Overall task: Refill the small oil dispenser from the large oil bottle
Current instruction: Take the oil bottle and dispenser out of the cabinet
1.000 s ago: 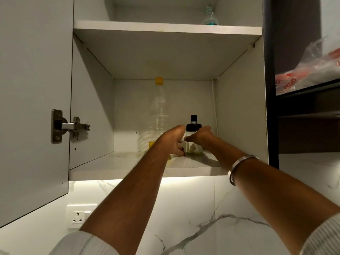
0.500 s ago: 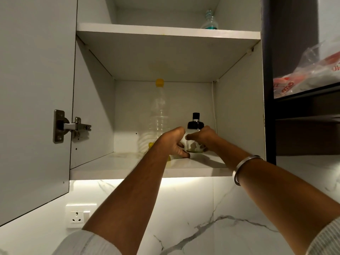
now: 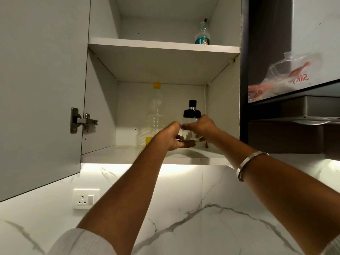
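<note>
- Both arms reach up into the open cupboard (image 3: 103,100); a metal bangle (image 3: 248,164) sits on the right wrist.
- The left hand (image 3: 171,137) and the right hand (image 3: 204,126) grasp the small dispenser (image 3: 191,124) from both sides, upright, just above the lower shelf (image 3: 128,155).
- Behind it to the left, the big bottle (image 3: 155,115) with yellow cap stands on the same shelf, nearly empty.
- On the upper shelf stands another small bottle (image 3: 202,34).
</note>
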The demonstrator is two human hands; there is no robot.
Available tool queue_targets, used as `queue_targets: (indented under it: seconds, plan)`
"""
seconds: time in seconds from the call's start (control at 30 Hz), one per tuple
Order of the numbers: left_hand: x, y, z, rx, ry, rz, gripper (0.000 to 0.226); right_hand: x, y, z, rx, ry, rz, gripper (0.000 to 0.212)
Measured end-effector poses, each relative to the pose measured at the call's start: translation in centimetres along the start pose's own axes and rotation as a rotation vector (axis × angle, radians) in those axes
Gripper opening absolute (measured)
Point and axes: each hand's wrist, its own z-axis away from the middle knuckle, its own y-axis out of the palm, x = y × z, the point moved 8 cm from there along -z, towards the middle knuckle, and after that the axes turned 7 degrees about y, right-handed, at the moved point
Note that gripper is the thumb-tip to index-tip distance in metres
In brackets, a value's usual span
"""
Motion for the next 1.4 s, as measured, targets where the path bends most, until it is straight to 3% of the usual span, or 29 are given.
queue_targets:
  seconds: [0.43,0.73,0.97,1.13,1.4]
  plan:
    - [0.4,3.2,11.8,-0.059,0.037,0.056,0.030,0.4,-4.8,10.6,0.029,-0.083,-0.022,0.075]
    - [3.5,4.5,19.0,-0.076,0.077,0.039,0.018,-2.2,-6.1,17.8,0.077,-0.122,-0.052,0.074]
    - [9.3,3.4,20.8,-0.101,0.016,0.050,0.013,-7.1,-4.4,21.7,0.107,-0.085,-0.043,0.076]
    - [14.6,2.2,21.1,-0.175,-0.061,0.068,0.035,-11.2,-1.8,23.9,0.124,-0.057,-0.023,0.076]
    - [21.5,0.4,22.0,-0.185,-0.125,-0.007,0.013,-17.3,2.8,26.0,0.112,-0.018,0.016,0.079]
